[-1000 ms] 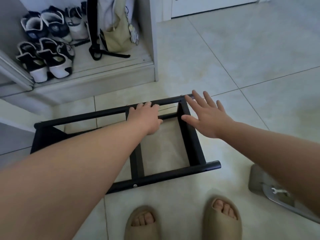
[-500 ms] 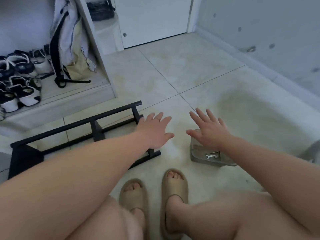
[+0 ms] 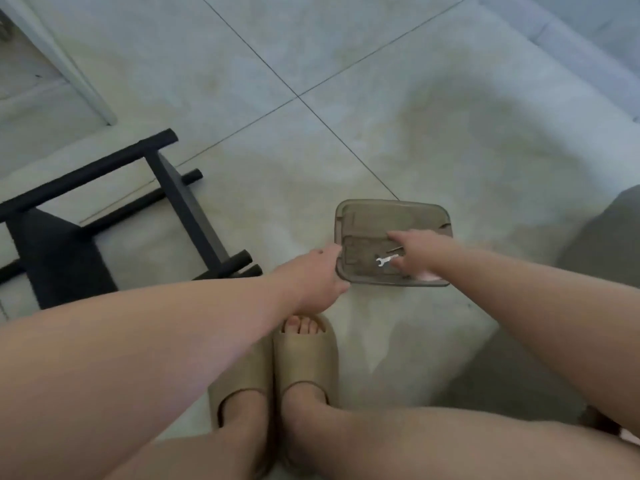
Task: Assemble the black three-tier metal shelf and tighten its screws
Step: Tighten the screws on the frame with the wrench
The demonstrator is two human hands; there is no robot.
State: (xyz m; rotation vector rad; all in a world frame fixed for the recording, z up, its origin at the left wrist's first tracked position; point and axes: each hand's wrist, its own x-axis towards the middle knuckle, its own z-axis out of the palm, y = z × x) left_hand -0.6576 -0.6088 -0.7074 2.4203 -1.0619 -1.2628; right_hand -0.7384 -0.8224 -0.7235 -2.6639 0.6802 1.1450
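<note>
**Hands off the frame and onto the tool tray**

Head view: a second ago you had both hands on the black shelf frame point(image 3: 187, 209). Now you have let it go and turned right and down toward the tools. The frame lies on its side on the tiled floor point(image 3: 450, 133) at the left of the scene, with nothing holding it. Only part of it shows, so you cannot judge from here how much is already joined.

Your right hand point(image 3: 415, 252) has come down into the translucent grey tray point(image 3: 388, 202), which sits on the floor just beyond your slippers point(image 3: 304, 355). Its fingers point(image 3: 398, 235) are spread: the index reaches straight out over the tray floor and the thumb sits lower. The small silver wrench point(image 3: 387, 260) lies between them and is not yet pinched. A thin dark rod, possibly a hex key, lies just beside the wrench, but it is too blurred to be sure.

Your left hand point(image 3: 318, 278) has followed and now meets the tray's near-left rim. Its fingers are hidden behind the back of the hand, so you cannot tell whether they grip the rim or only steady it.

This looks like a shift from positioning the frame to fetching a tool for the screws. Nothing has been lifted yet, and the tightening still lies ahead.
</note>
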